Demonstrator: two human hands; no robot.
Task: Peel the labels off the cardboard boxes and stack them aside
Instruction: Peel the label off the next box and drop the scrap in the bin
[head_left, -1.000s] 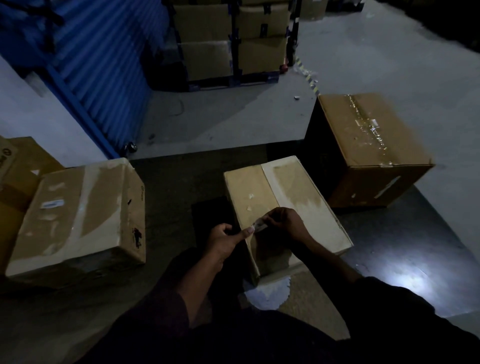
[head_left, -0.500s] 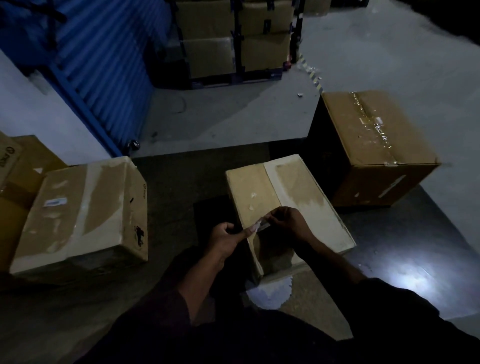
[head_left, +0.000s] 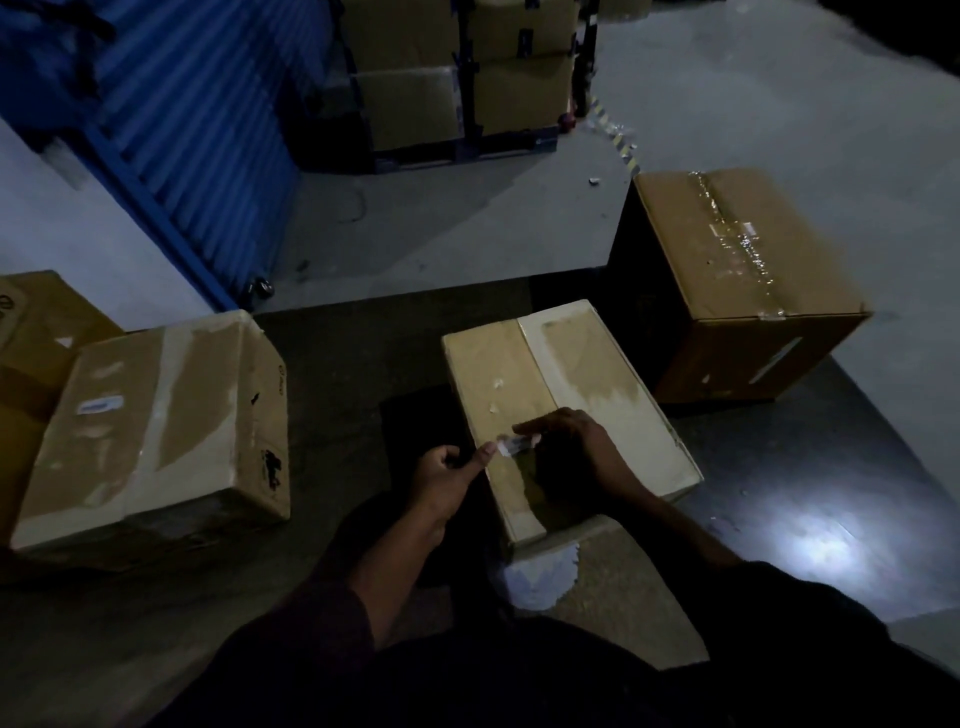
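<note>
Dim room, one bright light patch (head_left: 808, 543) on the floor right of the middle box.

Middle box (head_left: 561, 410): cardboard, lying flat on a dark floor mat (head_left: 332, 364), straight in front of the seated person. Top face has pale torn patches and a few small white scraps where paper came away.

Both hands are at the near part of that box's top. Left hand (head_left: 447, 480): fingers curled, thumb stretched toward the box, thumb tip on one end of a small pale label strip (head_left: 514, 446). Right hand (head_left: 576, 447): knuckles up, fingers bent down over the strip's other end, pinching it. The strip spans the two hands, just above the box top; can't tell if any of it is still stuck down.

Left of the middle box, well apart: a second cardboard box (head_left: 150, 431), wide pale peeled bands on top, a small white label (head_left: 100, 405) on its top face. Another brown box (head_left: 36, 332) sits behind it, partly cut off by the frame edge.

Right of and beyond the middle box: a taller box (head_left: 743, 280), glossy clear tape along the top seam, standing at the mat's edge.

Far beyond the middle box: strapped cartons stacked on a pallet (head_left: 467, 78). Blue corrugated shutter (head_left: 197, 119) beyond and left of it.

Dark sleeves (head_left: 311, 634) and lap fill the bottom of the view.
</note>
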